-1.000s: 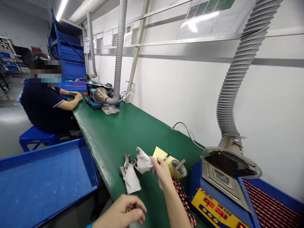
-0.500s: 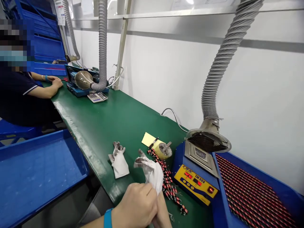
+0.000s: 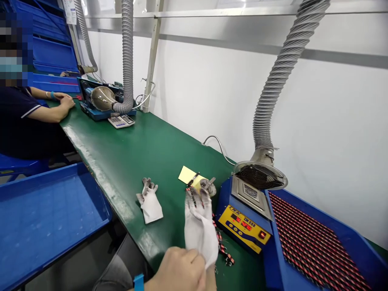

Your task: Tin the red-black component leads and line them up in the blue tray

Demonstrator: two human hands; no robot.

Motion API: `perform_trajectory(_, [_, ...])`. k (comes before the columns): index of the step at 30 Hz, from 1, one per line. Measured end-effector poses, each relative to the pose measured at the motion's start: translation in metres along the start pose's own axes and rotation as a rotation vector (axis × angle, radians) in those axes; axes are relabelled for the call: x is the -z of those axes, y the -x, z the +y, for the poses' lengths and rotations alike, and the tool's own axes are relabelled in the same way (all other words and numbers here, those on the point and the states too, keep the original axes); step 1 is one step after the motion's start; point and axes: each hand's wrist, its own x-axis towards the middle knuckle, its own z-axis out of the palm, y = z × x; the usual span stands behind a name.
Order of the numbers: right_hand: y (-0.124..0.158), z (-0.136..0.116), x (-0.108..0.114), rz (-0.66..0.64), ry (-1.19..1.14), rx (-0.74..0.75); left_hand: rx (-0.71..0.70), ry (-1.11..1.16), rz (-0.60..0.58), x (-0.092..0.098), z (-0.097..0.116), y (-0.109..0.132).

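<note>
A white work glove with grey-stained fingertips covers my right hand, whose fingers are stretched out and a little apart. My left hand, bare and with a blue band at the wrist, is closed on the cuff of that glove. A second white glove lies flat on the green table to the left, touched by neither hand. Partly hidden behind the gloved hand is a row of small red-and-black parts with wire leads.
A blue and yellow solder pot stands on the right under a fume hood. Beside it, a blue bin holds rows of red-and-black parts. Yellow paper, a pen and a small round container lie behind my hands. A co-worker sits far left.
The glove has gone from bunched and bent to drawn out over my right hand, its fingers now pointing up. My left hand keeps hold of the cuff. The view has shifted slightly.
</note>
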Motion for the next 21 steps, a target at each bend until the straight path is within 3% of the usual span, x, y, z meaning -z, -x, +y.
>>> perform_trajectory(3, [-0.003,-0.003,-0.006,0.004,-0.29,-0.108,-0.023,-0.024,0.066,-0.019,0.011,0.015])
perform_trajectory(6, [-0.008,-0.003,-0.019,-0.178,-0.444,-0.24,0.026,-0.01,-0.059,-0.019,0.005,0.019])
perform_trajectory(8, [-0.011,0.001,-0.027,-0.268,-0.25,-0.263,0.111,0.054,-0.129,-0.005,-0.008,0.019])
perform_trajectory(10, [-0.013,0.009,-0.029,-0.255,0.012,-0.25,0.239,0.152,-0.173,0.015,-0.023,0.021])
perform_trajectory(15, [-0.01,0.028,-0.012,-0.266,0.354,-0.144,0.532,0.224,-0.414,0.051,-0.055,0.046])
perform_trajectory(18, [0.001,0.039,-0.004,-0.507,0.837,0.152,0.724,0.29,-0.461,0.057,-0.066,0.058])
perform_trajectory(21, [0.018,0.056,-0.006,-0.651,1.327,0.532,0.907,0.514,-0.247,0.054,-0.074,0.059])
